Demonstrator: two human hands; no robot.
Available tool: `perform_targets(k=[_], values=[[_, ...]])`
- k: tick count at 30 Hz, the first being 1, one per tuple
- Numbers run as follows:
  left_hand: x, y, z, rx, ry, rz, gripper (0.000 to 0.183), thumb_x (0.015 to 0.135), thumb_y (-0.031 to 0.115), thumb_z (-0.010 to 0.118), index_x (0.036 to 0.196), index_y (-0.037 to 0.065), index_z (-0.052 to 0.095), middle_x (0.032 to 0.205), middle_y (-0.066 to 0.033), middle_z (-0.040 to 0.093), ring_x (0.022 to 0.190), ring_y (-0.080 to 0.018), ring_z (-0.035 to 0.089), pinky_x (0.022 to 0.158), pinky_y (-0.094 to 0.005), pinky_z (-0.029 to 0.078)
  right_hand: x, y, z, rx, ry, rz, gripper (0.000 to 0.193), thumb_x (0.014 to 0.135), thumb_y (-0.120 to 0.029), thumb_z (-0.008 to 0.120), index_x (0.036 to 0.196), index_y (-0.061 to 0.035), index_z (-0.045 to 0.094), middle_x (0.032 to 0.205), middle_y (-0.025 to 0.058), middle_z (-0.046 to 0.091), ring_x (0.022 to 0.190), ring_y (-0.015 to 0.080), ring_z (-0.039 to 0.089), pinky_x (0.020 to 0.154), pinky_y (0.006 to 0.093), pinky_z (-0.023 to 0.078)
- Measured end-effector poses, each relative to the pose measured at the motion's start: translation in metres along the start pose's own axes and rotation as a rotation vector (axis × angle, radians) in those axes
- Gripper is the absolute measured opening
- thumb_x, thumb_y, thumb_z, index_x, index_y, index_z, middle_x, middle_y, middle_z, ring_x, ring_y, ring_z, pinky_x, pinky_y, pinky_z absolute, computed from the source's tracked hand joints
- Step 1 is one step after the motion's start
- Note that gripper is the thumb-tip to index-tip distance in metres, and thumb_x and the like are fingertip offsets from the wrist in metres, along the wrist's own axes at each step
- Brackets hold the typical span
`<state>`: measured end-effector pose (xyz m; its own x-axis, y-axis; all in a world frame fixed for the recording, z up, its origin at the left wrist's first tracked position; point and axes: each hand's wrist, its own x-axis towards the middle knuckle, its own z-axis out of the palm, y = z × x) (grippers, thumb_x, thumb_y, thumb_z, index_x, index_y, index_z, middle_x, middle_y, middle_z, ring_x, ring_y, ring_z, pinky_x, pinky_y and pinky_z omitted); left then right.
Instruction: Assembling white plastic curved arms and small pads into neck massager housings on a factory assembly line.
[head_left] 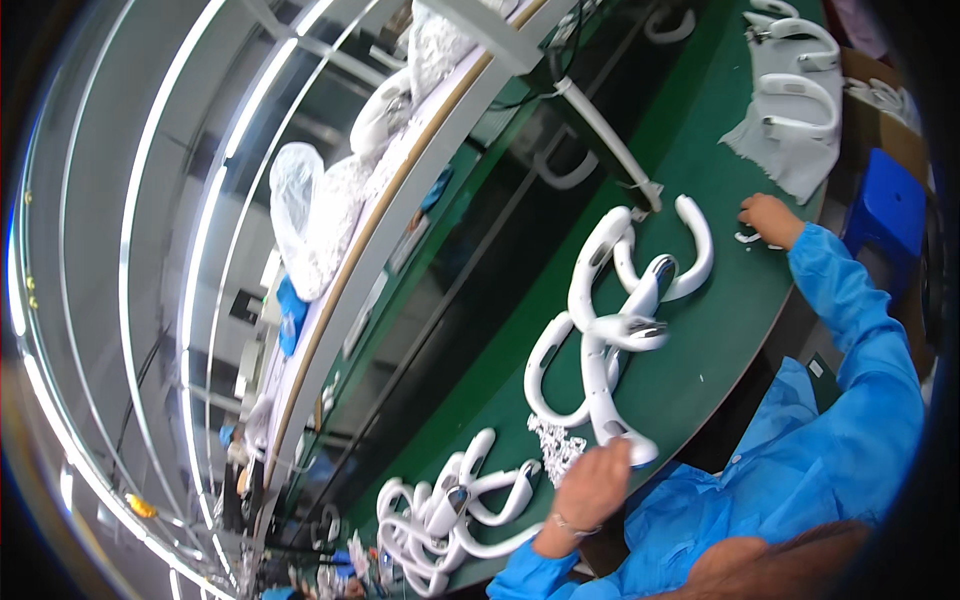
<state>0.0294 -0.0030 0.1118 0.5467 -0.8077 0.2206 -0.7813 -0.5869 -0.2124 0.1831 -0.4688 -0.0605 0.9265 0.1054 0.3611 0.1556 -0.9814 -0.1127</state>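
My left hand, with a bracelet at the wrist, closes on the lower end of a white curved neckband device. This device rests among other white C-shaped neckbands on the green table. A heap of small white parts lies beside that hand. Farther up the table's edge is my right hand, its fingers curled down by small white pieces; whether it pinches one is hidden. Both arms wear blue sleeves. Several more neckbands are piled at the lower left.
A white post rises at the table's far side, before a dark strip carrying more neckbands. Neckbands lie on a white cloth at the upper right, near a cardboard box and blue stool. Bagged goods fill a raised shelf.
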Motion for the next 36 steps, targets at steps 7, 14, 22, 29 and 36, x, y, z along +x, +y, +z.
perform_targets(k=[7, 14, 22, 29, 36], values=[[0.033, 0.066, 0.062, 0.066, -0.054, 0.015, 0.038, 0.074, 0.013, 0.056, 0.110, 0.003, 0.058, 0.104, -0.0062, 0.062, 0.070, -0.0126, 0.055, 0.057, -0.0236, 0.047, -0.012, 0.017, -0.004, 0.165, 0.094, -0.099, 0.003, 0.068, -0.005, 0.061, 0.072, -0.0050, 0.060, 0.078, 0.0079, 0.056, 0.079, 0.0274, 0.054, 0.068, 0.0370, 0.046], [0.032, 0.089, 0.104, -0.171, -0.017, -0.241, 0.047, 0.068, 0.034, 0.072, 0.109, 0.012, 0.061, 0.103, -0.0042, 0.060, 0.075, -0.0162, 0.056, 0.058, -0.0260, 0.049, -0.046, -0.048, -0.056, 0.912, 0.371, 0.071, 0.007, 0.074, 0.004, 0.061, 0.081, 0.0031, 0.059, 0.081, 0.0120, 0.058, 0.071, 0.0250, 0.056, 0.065, 0.0320, 0.044], [0.018, 0.067, 0.106, -0.512, 0.230, -0.970, 0.051, 0.070, 0.031, 0.075, 0.109, 0.004, 0.057, 0.100, -0.0105, 0.058, 0.080, -0.0289, 0.059, 0.069, -0.0381, 0.050, -0.089, -0.183, -0.071, 1.737, -0.001, 0.121, 0.012, 0.080, 0.008, 0.056, 0.088, 0.0045, 0.065, 0.084, 0.0094, 0.059, 0.066, 0.0113, 0.059, 0.058, 0.0224, 0.049], [0.022, 0.003, 0.174, -0.453, 0.163, -0.987, 0.039, 0.082, 0.025, 0.061, 0.108, -0.003, 0.057, 0.080, -0.0129, 0.065, 0.071, -0.0332, 0.062, 0.066, -0.0412, 0.049, -0.087, -0.231, -0.051, 2.061, -0.569, 0.491, 0.016, 0.088, -0.006, 0.057, 0.099, 0.0050, 0.062, 0.084, 0.0092, 0.060, 0.065, 0.0115, 0.059, 0.059, 0.0242, 0.052], [0.026, -0.003, 0.154, -1.559, -0.070, -1.184, 0.024, 0.085, 0.018, 0.057, 0.089, -0.006, 0.060, 0.060, -0.0087, 0.059, 0.038, -0.0120, 0.052, 0.034, -0.0214, 0.040, -0.069, -0.210, -0.036, 2.599, -0.660, 0.585, 0.025, 0.093, -0.009, 0.051, 0.114, 0.0031, 0.052, 0.089, 0.0066, 0.057, 0.071, 0.0078, 0.057, 0.063, 0.0180, 0.051]])
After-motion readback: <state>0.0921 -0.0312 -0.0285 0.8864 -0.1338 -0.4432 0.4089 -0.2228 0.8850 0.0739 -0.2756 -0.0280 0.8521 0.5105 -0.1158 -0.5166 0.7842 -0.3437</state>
